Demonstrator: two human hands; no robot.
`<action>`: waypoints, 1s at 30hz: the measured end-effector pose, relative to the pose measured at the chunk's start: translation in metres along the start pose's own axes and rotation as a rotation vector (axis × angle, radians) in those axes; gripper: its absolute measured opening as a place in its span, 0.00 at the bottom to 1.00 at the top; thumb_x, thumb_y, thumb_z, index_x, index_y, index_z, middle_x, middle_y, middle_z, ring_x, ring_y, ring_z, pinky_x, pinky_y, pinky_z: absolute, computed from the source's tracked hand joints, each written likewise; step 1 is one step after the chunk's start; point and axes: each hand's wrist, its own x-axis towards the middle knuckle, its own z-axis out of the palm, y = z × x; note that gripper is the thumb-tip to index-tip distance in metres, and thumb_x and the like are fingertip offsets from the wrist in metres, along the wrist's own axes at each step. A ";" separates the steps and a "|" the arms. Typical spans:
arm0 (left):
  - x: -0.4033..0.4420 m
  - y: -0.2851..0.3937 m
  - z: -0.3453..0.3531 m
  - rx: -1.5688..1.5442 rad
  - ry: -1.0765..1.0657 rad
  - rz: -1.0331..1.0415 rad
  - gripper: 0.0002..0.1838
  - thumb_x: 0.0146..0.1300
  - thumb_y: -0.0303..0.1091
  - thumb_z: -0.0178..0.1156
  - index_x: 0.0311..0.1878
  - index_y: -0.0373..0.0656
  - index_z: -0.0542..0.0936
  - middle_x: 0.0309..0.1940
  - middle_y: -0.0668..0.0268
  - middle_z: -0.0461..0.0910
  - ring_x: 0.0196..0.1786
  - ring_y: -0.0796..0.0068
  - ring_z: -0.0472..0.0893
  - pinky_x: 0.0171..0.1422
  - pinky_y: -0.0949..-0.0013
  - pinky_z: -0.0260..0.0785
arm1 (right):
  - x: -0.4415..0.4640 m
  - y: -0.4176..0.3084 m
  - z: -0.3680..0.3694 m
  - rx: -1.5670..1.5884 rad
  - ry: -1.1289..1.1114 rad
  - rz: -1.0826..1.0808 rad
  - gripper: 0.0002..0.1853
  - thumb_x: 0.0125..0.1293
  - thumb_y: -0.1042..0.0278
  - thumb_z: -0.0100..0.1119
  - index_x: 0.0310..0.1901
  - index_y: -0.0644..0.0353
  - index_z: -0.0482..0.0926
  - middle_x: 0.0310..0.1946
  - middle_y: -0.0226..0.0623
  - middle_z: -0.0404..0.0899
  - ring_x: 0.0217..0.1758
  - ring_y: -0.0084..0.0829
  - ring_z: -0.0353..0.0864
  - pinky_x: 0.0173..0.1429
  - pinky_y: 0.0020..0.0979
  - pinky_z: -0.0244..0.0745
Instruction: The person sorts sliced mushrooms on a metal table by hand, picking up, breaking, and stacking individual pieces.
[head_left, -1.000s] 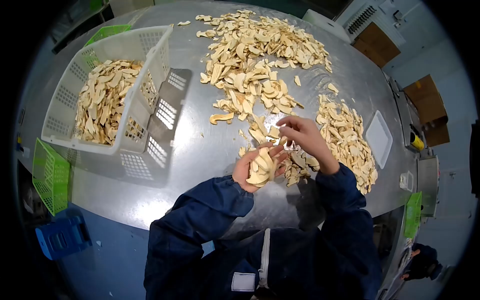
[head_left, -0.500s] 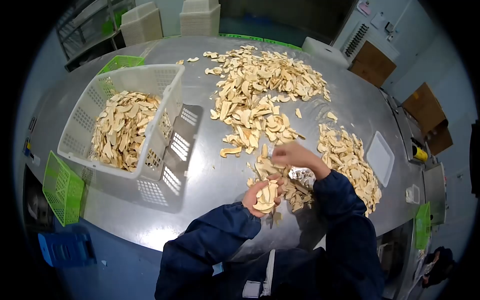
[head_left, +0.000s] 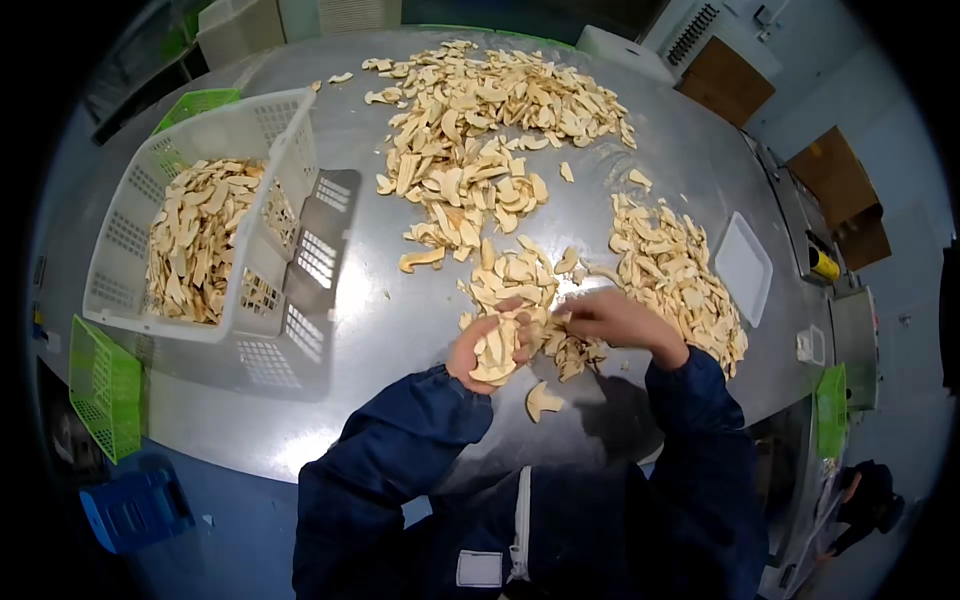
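A small stack of pale dried mushroom slices (head_left: 497, 354) rests in my left hand (head_left: 466, 355), whose fingers curl around it. My right hand (head_left: 622, 322) is just to the right, over a small heap of mushroom slices (head_left: 512, 277). Its fingers are bent together at the heap; whether a slice is between them I cannot make out. Below the hands one loose mushroom slice (head_left: 542, 402) lies on the steel table (head_left: 400, 330). Browner slices (head_left: 572, 354) sit beneath my right hand.
Left stands a white perforated basket (head_left: 225, 325) partly filled with slices. Larger slice piles spread at the back (head_left: 500, 100) and right (head_left: 680, 275), beside a white tray (head_left: 745, 268). A green basket (head_left: 105, 390) stands at the left edge. Another person (head_left: 865, 505) is at far right.
The view has shifted, so the table's contents appear further left and higher. My right hand has moved down and off the heap's centre; a loose slice now lies separately below the hands.
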 end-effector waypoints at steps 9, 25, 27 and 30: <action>0.001 0.006 0.007 -0.065 0.000 0.059 0.25 0.61 0.35 0.50 0.62 0.39 0.66 0.46 0.59 0.72 0.40 0.67 0.71 0.38 0.66 0.65 | -0.055 -0.011 0.093 -0.145 0.094 -0.018 0.16 0.56 0.61 0.61 0.43 0.58 0.75 0.34 0.39 0.76 0.35 0.42 0.78 0.37 0.39 0.73; -0.006 -0.021 0.022 0.565 0.293 -0.033 0.24 0.62 0.30 0.50 0.62 0.41 0.64 0.45 0.59 0.74 0.39 0.70 0.76 0.38 0.71 0.73 | -0.024 0.003 0.086 1.262 0.308 0.067 0.08 0.66 0.68 0.52 0.33 0.64 0.74 0.28 0.34 0.81 0.22 0.16 0.76 0.22 0.16 0.65; -0.006 -0.017 0.015 0.628 0.242 -0.037 0.23 0.63 0.30 0.51 0.61 0.41 0.64 0.42 0.60 0.74 0.39 0.73 0.76 0.39 0.73 0.73 | -0.017 0.008 0.090 1.220 0.259 0.087 0.08 0.66 0.67 0.52 0.32 0.63 0.74 0.26 0.34 0.81 0.21 0.17 0.77 0.22 0.16 0.65; -0.008 -0.012 0.007 0.684 0.200 -0.041 0.20 0.65 0.33 0.52 0.59 0.41 0.65 0.43 0.60 0.75 0.40 0.73 0.77 0.40 0.73 0.73 | -0.017 0.005 0.093 1.126 0.257 0.077 0.09 0.66 0.66 0.53 0.29 0.62 0.74 0.23 0.33 0.80 0.21 0.17 0.76 0.23 0.17 0.65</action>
